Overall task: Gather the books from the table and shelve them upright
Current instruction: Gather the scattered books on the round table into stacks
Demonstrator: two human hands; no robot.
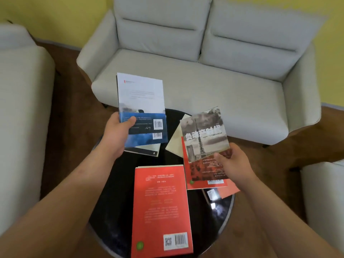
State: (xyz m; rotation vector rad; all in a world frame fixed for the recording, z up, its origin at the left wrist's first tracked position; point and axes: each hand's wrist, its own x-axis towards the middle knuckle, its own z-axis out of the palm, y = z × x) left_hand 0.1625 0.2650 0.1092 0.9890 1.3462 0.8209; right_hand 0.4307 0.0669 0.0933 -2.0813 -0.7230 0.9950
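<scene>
The left hand grips a white-and-blue paperback book by its lower left corner, raised above the round glossy black tabletop. The right hand pinches a grey paperback with a tower photograph at its lower right corner. Beneath, a large red paperback, a second red book, a cream book and a white book with a black band lie on the tabletop. Around it are a pale grey sofa, brown wooden floor and a yellow wall. A salmon cover shows only partly under the second red book, and the grey cover's print is blurred. Both thumbs press on top, forearms reaching forward.
</scene>
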